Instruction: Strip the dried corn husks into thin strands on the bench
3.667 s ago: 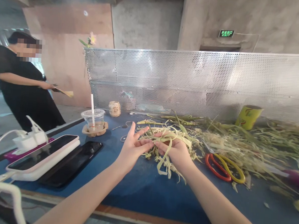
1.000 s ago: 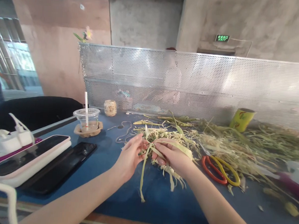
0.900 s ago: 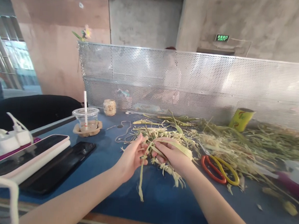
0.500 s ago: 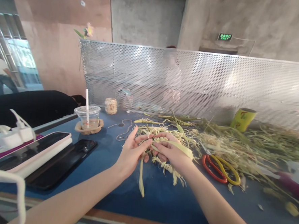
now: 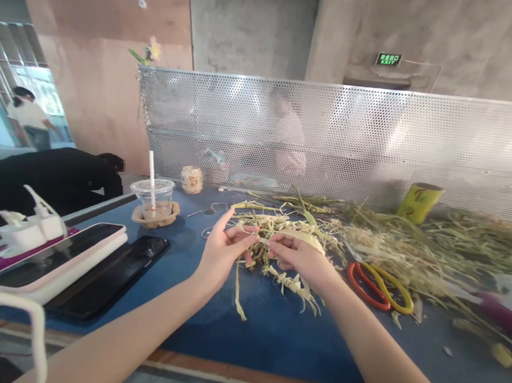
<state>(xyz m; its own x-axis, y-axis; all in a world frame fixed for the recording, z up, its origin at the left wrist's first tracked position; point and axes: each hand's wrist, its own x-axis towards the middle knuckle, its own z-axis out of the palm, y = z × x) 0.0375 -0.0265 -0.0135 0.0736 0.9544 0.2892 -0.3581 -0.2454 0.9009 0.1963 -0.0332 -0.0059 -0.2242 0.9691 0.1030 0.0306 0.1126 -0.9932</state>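
Observation:
My left hand (image 5: 223, 252) pinches a pale, narrow strip of what looks like corn husk (image 5: 263, 240) between thumb and fingers. The strip's other end is in the pinch of my right hand (image 5: 300, 258), so it spans the short gap between both hands. Below my left hand dangles a loose husk tail (image 5: 239, 297). A knotted, braided-looking length of husk (image 5: 292, 284) lies under my right hand, frayed at its end. Behind my fingers spreads a tangle of husk strips (image 5: 275, 220). My curled fingertips partly hide the held strip.
Scissors (image 5: 369, 285) with red and yellow handles lie at the right beside heaped dry leaves (image 5: 465, 242) and a yellow-green can (image 5: 420, 202). On the left are phones (image 5: 116, 269), chargers (image 5: 32, 230) and a lidded cup (image 5: 154, 194). A perforated metal screen (image 5: 349, 145) backs the table.
My hands have drawn slightly apart, stretching the strip between them. The wide husk that lay across my right hand is now behind it. The hanging tail has swung a little left.

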